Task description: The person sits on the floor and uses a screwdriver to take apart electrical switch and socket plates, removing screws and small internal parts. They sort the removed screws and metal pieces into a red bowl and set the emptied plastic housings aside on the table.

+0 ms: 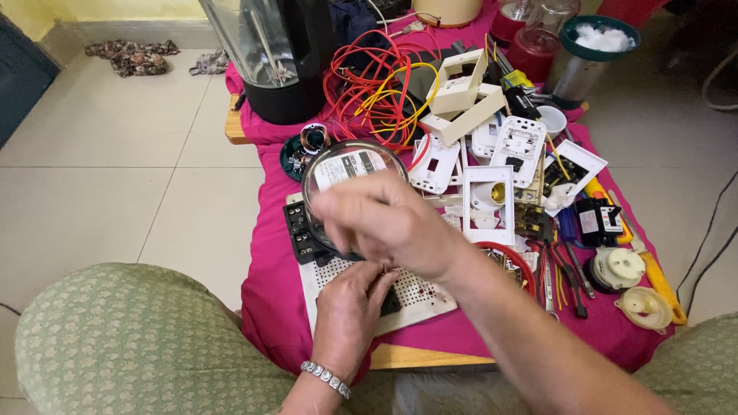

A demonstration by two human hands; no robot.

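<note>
The left hand (350,315) pinches a small dark part (390,302) against the white perforated board (423,296); what the part is cannot be told. Just above it the right hand (384,227), blurred, curls over the round clear-domed meter (350,169), and its grip cannot be told. The meter looks assembled, and the part appears not yet fitted. Beyond lie red and yellow wires (377,84) and white switch plates (492,146) on the pink cloth (269,292).

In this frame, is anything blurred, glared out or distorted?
Head view: the right hand is smeared by motion blur; the left hand is sharper; the clear round cover beneath carries soft glare; lighting is even daylight with faint shadows; wide-angle stretch bends the floor tiles at the edges.
</note>
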